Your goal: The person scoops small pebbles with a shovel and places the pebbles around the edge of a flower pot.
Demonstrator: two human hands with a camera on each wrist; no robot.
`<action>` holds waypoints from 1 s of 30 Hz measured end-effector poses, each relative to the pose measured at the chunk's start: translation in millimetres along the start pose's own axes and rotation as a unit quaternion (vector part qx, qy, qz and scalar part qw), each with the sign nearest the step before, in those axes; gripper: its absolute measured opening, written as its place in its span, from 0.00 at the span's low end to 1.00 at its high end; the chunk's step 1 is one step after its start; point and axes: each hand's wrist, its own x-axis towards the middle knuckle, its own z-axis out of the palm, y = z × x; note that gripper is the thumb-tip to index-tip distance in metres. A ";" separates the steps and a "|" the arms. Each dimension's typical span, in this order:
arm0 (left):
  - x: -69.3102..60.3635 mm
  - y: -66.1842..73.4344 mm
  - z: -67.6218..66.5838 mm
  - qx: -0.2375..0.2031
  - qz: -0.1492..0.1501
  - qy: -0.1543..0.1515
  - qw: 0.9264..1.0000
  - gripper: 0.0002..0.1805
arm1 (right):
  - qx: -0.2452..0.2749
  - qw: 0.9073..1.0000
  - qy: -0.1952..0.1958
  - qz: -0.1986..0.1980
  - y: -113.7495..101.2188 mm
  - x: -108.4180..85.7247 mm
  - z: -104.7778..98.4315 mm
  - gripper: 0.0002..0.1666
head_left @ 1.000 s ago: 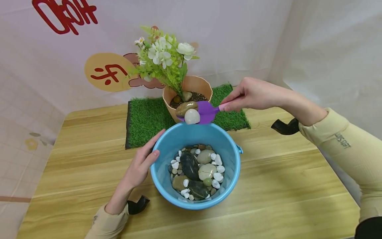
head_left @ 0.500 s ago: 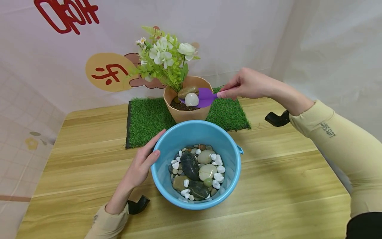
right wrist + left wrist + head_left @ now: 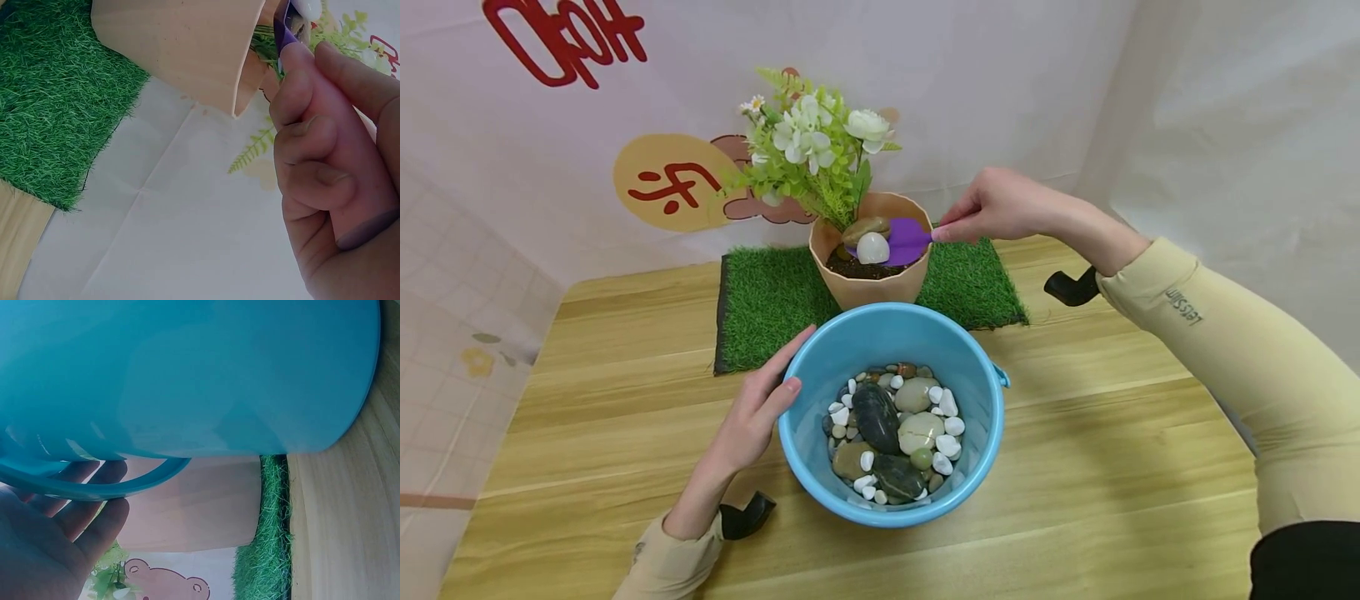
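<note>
My right hand (image 3: 1003,204) grips the pink handle (image 3: 350,150) of a small trowel. Its purple blade (image 3: 908,242) is over the mouth of a peach flowerpot (image 3: 872,292), bearing a brown stone (image 3: 867,230) and a white stone (image 3: 873,248). Dark soil and a plant with white flowers (image 3: 805,137) fill the pot. My left hand (image 3: 748,421) rests against the left side of a blue bucket (image 3: 891,518), thumb at the rim and fairly straight fingers along the outside. In the left wrist view, these fingers lie behind the bucket's blue handle (image 3: 94,490).
Dark, beige and white stones (image 3: 921,433) lie in the bucket. The pot stands on a green artificial grass mat (image 3: 767,308) on the wooden table (image 3: 625,400). A pale printed sheet (image 3: 1000,83) hangs behind. Black wrist mounts (image 3: 1071,287) stick out from both forearms.
My right hand has carried the loaded trowel away from above the bucket's far rim to over the pot, then slightly left. The left hand and bucket have stayed put.
</note>
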 end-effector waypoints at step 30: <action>-0.1 -0.4 0.6 0.015 0.009 0.005 1.000 0.32 | -0.078 0.994 -0.061 -0.038 -29.2 48.0 17.0 0.18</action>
